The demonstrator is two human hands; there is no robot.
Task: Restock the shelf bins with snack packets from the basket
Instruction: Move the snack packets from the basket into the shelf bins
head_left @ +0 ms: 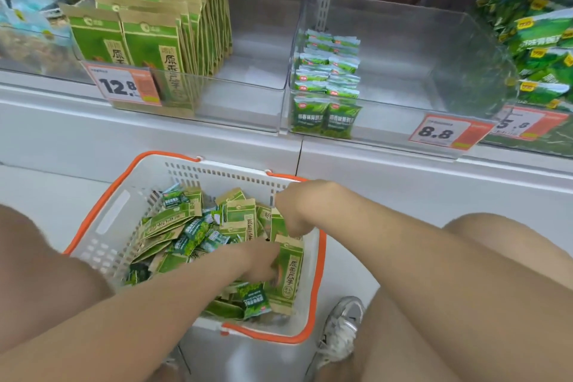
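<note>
A white basket with an orange rim [102, 205] stands on the floor below the shelf. It holds several tall tan-and-green snack packets [240, 220] mixed with small green packets [189, 236]. My left hand [259, 260] reaches in from the lower left and grips a tan-and-green packet [290, 276] near the basket's right wall. My right hand [293, 215] bends down at the wrist just above it, fingers curled on an upright tan-and-green packet [277, 223]; its fingertips are hidden.
On the shelf, a clear left bin [248, 96] holds upright tan-and-green packets [148, 40] on its left side. The middle bin [418, 71] has small green packets [328, 80] at its left. A right bin holds larger green bags [539, 40]. My knees flank the basket; a shoe [341, 329] is beside it.
</note>
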